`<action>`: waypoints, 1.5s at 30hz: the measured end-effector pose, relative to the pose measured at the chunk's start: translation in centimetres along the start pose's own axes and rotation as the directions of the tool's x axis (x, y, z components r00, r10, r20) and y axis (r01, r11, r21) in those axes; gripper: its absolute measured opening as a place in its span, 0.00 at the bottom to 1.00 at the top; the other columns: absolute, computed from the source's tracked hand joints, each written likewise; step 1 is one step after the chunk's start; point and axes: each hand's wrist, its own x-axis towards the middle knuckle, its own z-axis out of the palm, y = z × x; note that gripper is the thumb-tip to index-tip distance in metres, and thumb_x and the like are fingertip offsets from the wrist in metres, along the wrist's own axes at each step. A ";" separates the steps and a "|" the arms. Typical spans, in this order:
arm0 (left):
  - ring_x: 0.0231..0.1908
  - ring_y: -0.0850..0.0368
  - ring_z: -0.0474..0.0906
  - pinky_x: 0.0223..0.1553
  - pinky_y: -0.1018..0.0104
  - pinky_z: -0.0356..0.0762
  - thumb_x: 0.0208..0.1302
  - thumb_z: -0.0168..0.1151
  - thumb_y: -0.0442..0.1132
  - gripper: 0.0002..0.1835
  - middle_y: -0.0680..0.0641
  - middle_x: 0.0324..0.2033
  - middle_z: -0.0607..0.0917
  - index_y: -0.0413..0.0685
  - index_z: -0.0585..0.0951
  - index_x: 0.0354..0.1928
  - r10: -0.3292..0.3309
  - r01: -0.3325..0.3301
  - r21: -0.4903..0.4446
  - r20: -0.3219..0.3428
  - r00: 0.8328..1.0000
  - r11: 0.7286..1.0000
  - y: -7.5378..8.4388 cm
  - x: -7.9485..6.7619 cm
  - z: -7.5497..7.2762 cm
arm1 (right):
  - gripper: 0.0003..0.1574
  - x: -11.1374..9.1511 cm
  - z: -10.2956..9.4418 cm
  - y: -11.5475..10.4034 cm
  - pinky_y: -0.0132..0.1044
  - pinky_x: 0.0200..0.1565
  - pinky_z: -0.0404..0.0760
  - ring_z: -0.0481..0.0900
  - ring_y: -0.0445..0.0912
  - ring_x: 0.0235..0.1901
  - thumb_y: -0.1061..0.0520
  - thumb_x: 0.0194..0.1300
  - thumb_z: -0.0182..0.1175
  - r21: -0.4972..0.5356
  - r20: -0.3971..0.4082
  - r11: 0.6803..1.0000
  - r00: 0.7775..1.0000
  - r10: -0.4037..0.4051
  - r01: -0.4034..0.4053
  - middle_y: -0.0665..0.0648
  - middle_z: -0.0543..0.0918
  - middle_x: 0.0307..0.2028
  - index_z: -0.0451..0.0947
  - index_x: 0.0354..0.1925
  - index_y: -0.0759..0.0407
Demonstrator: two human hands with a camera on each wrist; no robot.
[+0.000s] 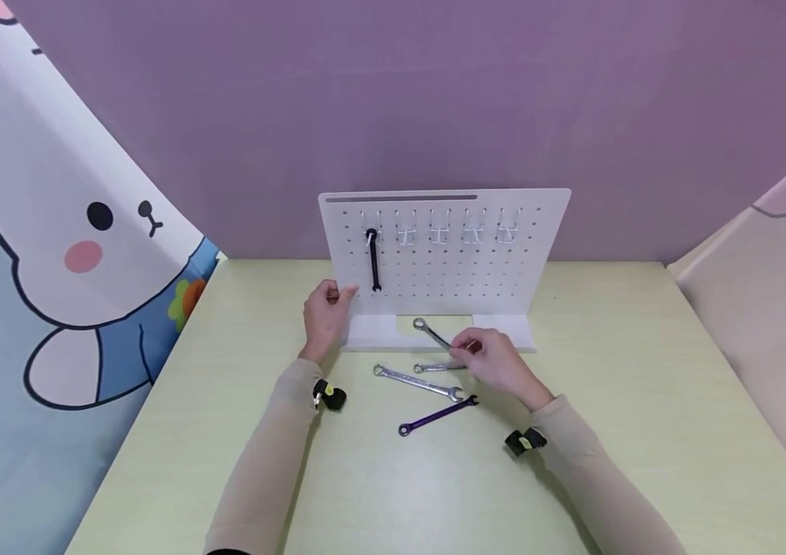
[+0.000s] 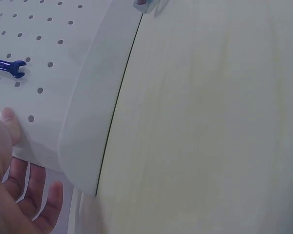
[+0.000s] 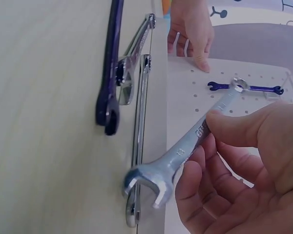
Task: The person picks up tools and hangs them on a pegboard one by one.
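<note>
My right hand [image 1: 497, 362] pinches a silver combination wrench [image 3: 188, 144] by its shank between thumb and fingers. Its ring end points toward the board; the open jaw faces the right wrist camera. At the left edge of a white pegboard [image 1: 448, 281], my left hand [image 1: 326, 320] grips it, thumb on the front face and fingers behind. A dark purple-blue wrench [image 1: 375, 266] hangs on the leftmost hook. On the table in front lie two silver wrenches, one longer [image 1: 417, 381] and one [image 1: 434, 368] partly hidden by the right hand, plus a purple wrench [image 1: 438, 416].
Several white hooks [image 1: 440, 233] line the upper part of the board, right of the hanging wrench. The board's base [image 1: 372, 331] stands on the light wooden table [image 1: 393, 493]. A purple backdrop [image 1: 434, 100] rises behind, and a cartoon-printed cloth [image 1: 39, 193] hangs at left.
</note>
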 end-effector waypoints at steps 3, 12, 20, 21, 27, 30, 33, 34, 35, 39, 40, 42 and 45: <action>0.40 0.47 0.82 0.45 0.58 0.77 0.72 0.71 0.50 0.18 0.39 0.41 0.89 0.40 0.83 0.45 0.000 0.000 -0.003 -0.003 1.000 1.000 0.0 -0.1 0.0 | 0.06 0.1 -0.1 -0.2 0.34 0.33 0.81 0.84 0.49 0.35 0.59 0.74 0.66 -0.004 -0.016 1.000 1.000 -0.012 0.012 0.59 0.89 0.37 0.86 0.45 0.61; 0.40 0.47 0.82 0.45 0.59 0.77 0.73 0.70 0.50 0.18 0.39 0.41 0.89 0.40 0.82 0.44 0.017 -0.017 0.005 0.000 1.000 1.000 0.0 0.0 0.0 | 0.07 0.3 -0.2 -0.8 0.37 0.38 0.82 0.84 0.49 0.41 0.60 0.74 0.66 0.015 -0.047 1.000 0.999 -0.025 0.026 0.58 0.90 0.40 0.86 0.47 0.60; 0.40 0.48 0.82 0.45 0.59 0.77 0.73 0.70 0.51 0.19 0.39 0.42 0.89 0.39 0.83 0.46 0.015 -0.015 -0.004 0.002 1.000 1.000 0.2 0.0 -0.2 | 0.16 0.6 -0.2 -1.3 0.37 0.37 0.82 0.87 0.56 0.45 0.63 0.74 0.64 0.025 -0.104 0.998 0.993 -0.062 0.065 0.64 0.90 0.46 0.84 0.57 0.66; 0.40 0.48 0.82 0.45 0.59 0.78 0.73 0.70 0.50 0.19 0.39 0.42 0.89 0.39 0.83 0.46 0.016 -0.016 -0.004 0.004 1.000 1.000 0.2 0.0 -0.2 | 0.16 0.7 -0.2 -1.3 0.37 0.37 0.82 0.87 0.57 0.45 0.63 0.74 0.64 0.027 -0.108 0.998 0.992 -0.059 0.062 0.64 0.90 0.46 0.84 0.57 0.66; 0.41 0.47 0.82 0.46 0.58 0.78 0.73 0.70 0.51 0.19 0.39 0.42 0.89 0.39 0.83 0.46 0.014 -0.014 0.004 0.002 1.000 1.000 0.3 -0.1 -0.2 | 0.13 0.8 -0.1 -1.6 0.38 0.39 0.82 0.87 0.56 0.46 0.61 0.74 0.64 0.038 -0.105 0.999 0.994 -0.013 0.017 0.63 0.90 0.47 0.85 0.53 0.63; 0.42 0.47 0.83 0.47 0.56 0.79 0.73 0.70 0.51 0.19 0.39 0.43 0.89 0.40 0.83 0.46 0.006 -0.006 0.010 0.003 1.000 1.000 0.2 -0.2 -0.1 | 0.12 0.9 -0.1 -1.9 0.39 0.41 0.82 0.87 0.56 0.47 0.61 0.74 0.64 0.047 -0.105 0.999 0.995 0.003 0.002 0.63 0.90 0.48 0.85 0.52 0.63; 0.42 0.46 0.83 0.48 0.55 0.79 0.73 0.70 0.51 0.19 0.38 0.43 0.89 0.39 0.83 0.46 0.001 -0.001 0.012 0.006 1.000 1.000 0.2 -0.1 -0.1 | 0.12 1.1 0.0 -2.1 0.39 0.44 0.82 0.87 0.55 0.47 0.60 0.75 0.63 0.057 -0.112 0.998 0.994 0.008 -0.002 0.63 0.90 0.48 0.85 0.53 0.63; 0.42 0.46 0.83 0.48 0.54 0.79 0.73 0.69 0.51 0.19 0.38 0.43 0.89 0.39 0.83 0.47 0.001 -0.001 0.014 0.007 1.000 1.000 0.2 -0.1 -0.1 | 0.12 1.2 0.0 -2.2 0.40 0.44 0.82 0.87 0.55 0.47 0.60 0.75 0.63 0.061 -0.114 0.998 0.994 0.006 0.001 0.63 0.90 0.48 0.85 0.53 0.63; 0.42 0.46 0.83 0.49 0.54 0.80 0.73 0.69 0.51 0.20 0.38 0.43 0.89 0.39 0.83 0.47 0.000 0.000 0.011 0.010 1.000 1.000 0.2 -0.1 -0.1 | 0.12 1.3 0.0 -2.3 0.39 0.45 0.81 0.87 0.54 0.47 0.59 0.76 0.63 0.064 -0.117 0.998 0.993 0.007 0.001 0.62 0.90 0.48 0.85 0.53 0.63; 0.43 0.45 0.82 0.50 0.52 0.80 0.73 0.69 0.52 0.20 0.38 0.43 0.89 0.40 0.83 0.47 -0.007 0.006 0.006 0.017 1.000 1.000 0.3 -0.1 -0.1 | 0.13 1.6 0.0 -2.6 0.40 0.46 0.80 0.86 0.53 0.45 0.56 0.77 0.63 0.080 -0.122 0.997 0.992 0.001 0.009 0.62 0.90 0.47 0.85 0.53 0.63; 0.43 0.45 0.82 0.50 0.52 0.80 0.73 0.69 0.52 0.20 0.38 0.43 0.89 0.40 0.83 0.47 -0.008 0.008 0.003 0.018 1.000 1.000 0.3 -0.1 -0.1 | 0.14 1.6 0.0 -2.7 0.40 0.46 0.80 0.85 0.52 0.45 0.56 0.77 0.63 0.084 -0.123 0.996 0.992 0.001 0.009 0.62 0.90 0.47 0.85 0.53 0.63; 0.43 0.46 0.82 0.50 0.53 0.80 0.73 0.69 0.52 0.20 0.39 0.43 0.89 0.40 0.83 0.47 -0.012 0.012 0.001 0.018 1.000 1.000 0.3 -0.2 -0.1 | 0.15 1.8 -0.1 -2.9 0.39 0.45 0.79 0.85 0.52 0.44 0.55 0.77 0.63 0.088 -0.126 0.996 0.992 0.002 0.009 0.62 0.90 0.47 0.85 0.53 0.63; 0.43 0.47 0.82 0.50 0.53 0.80 0.73 0.70 0.52 0.20 0.39 0.43 0.89 0.40 0.83 0.47 -0.016 0.016 -0.005 0.016 1.000 1.000 0.3 -0.2 -0.1 | 0.15 2.0 -0.1 -3.1 0.39 0.44 0.79 0.84 0.52 0.43 0.54 0.77 0.63 0.089 -0.131 0.996 0.991 0.000 0.011 0.62 0.91 0.46 0.85 0.53 0.63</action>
